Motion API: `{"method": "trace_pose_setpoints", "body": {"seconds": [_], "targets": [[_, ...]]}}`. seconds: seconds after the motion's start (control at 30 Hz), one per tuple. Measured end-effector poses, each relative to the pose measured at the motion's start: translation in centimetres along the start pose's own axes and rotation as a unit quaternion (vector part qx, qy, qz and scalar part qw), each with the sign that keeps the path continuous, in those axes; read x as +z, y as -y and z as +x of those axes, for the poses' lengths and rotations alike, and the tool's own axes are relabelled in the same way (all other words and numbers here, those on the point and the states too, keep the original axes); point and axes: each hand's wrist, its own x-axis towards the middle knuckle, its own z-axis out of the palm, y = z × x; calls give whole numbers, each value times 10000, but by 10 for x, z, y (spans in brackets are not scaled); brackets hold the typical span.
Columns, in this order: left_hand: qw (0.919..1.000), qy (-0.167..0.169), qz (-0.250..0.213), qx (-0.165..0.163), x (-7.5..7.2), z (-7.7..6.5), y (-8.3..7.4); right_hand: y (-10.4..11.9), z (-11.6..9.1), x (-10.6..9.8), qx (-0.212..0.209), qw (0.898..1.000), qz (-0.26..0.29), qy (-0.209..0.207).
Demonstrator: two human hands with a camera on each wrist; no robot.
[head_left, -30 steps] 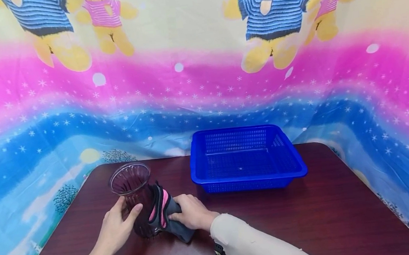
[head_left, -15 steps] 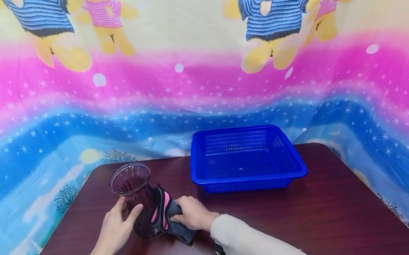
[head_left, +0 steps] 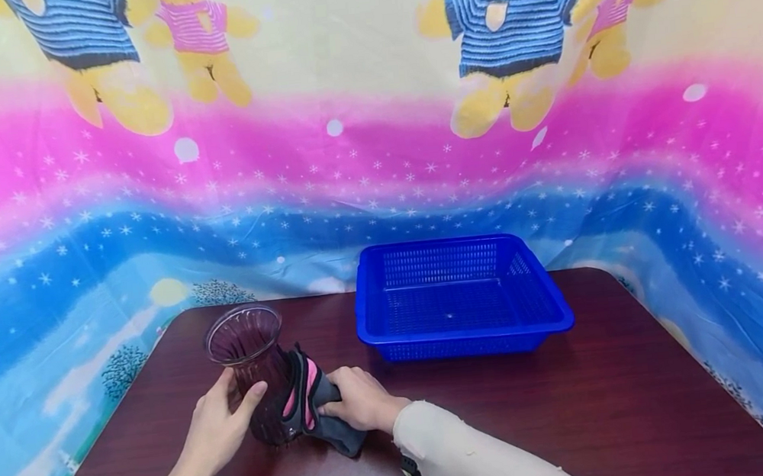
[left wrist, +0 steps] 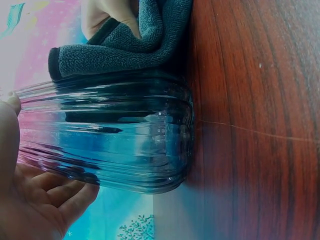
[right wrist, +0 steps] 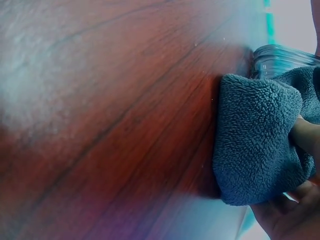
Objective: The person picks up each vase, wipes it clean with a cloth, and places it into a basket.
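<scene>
A purple ribbed glass vase [head_left: 258, 391] with a flared rim stands upright on the left of the table. My left hand [head_left: 216, 426] grips its waist, thumb in front and fingers round the far side. In the left wrist view, fingers [left wrist: 75, 200] curve along the glass [left wrist: 125, 135]. My right hand [head_left: 361, 398] holds a bunched grey cloth [head_left: 341, 430] with pink patches and black edging against the vase's right side. In the right wrist view the fluffy cloth [right wrist: 257, 140] hides part of the vase's base, and the fingers pinch its folds.
A blue plastic basket [head_left: 466, 333] with perforated sides stands at the back of the dark red-brown table [head_left: 577, 403]. Behind the table hangs a printed curtain [head_left: 373, 154] with bears and snowflakes. A black band [head_left: 413, 474] shows under the right sleeve.
The cloth and right hand have shifted very slightly down and right along the vase. The left hand and the vase stay put.
</scene>
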Motion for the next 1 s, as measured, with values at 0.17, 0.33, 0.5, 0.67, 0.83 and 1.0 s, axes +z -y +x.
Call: {"method": "trace_pose_setpoints", "body": {"seconds": [0.17,0.33,0.5,0.67,0.83,1.0], "targets": [[10000,-19,-7,-6,1,0,1,0,1,0,-51,9999,102,12],[10000,-26,-1,-28,1,0,1,0,3,-1,-99,9999,118,10],[10000,6,-11,-71,1,1,1,0,3,-3,-99,9997,219,-4],[9999,85,-6,-135,0,0,0,2,3,-7,-138,9994,302,-35],[9998,110,9,-170,0,0,0,2,4,-8,-223,9993,290,-66],[9999,81,4,-150,0,-1,1,2,5,-8,-294,9990,318,-103]]}}
